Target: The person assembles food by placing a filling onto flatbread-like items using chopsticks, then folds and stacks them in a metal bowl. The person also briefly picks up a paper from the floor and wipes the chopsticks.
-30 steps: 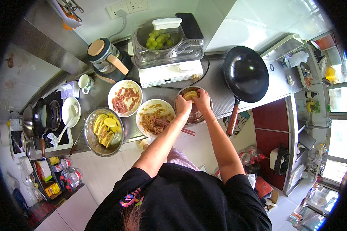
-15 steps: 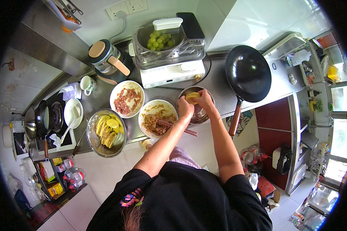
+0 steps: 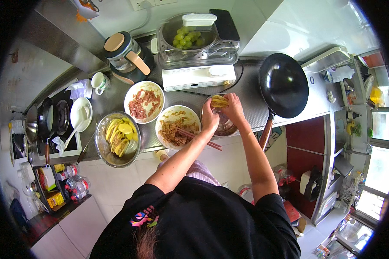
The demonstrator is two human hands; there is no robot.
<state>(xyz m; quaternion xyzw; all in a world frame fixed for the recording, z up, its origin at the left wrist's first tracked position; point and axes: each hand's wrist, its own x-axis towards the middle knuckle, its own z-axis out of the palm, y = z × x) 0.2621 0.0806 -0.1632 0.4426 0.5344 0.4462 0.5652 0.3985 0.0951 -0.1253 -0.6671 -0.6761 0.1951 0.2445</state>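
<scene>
Around the small metal bowl [image 3: 224,123] on the worktop [image 3: 250,93] stand a white steamer [image 3: 198,52], a black wok [image 3: 283,85] and a plate of minced filling [image 3: 177,127] with chopsticks [image 3: 199,139]. Above the bowl, the left hand [image 3: 210,118] and right hand [image 3: 233,108] are both clamped on a yellow stuffed slice [image 3: 219,101], its long axis running left to right.

Most of the metal bowl [image 3: 225,125] and the yellow piece's [image 3: 219,101] underside behind both hands.

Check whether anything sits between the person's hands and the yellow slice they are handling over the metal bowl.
Nothing visible does: both the left hand and the right hand touch the yellow slice, held directly over the metal bowl.
</scene>
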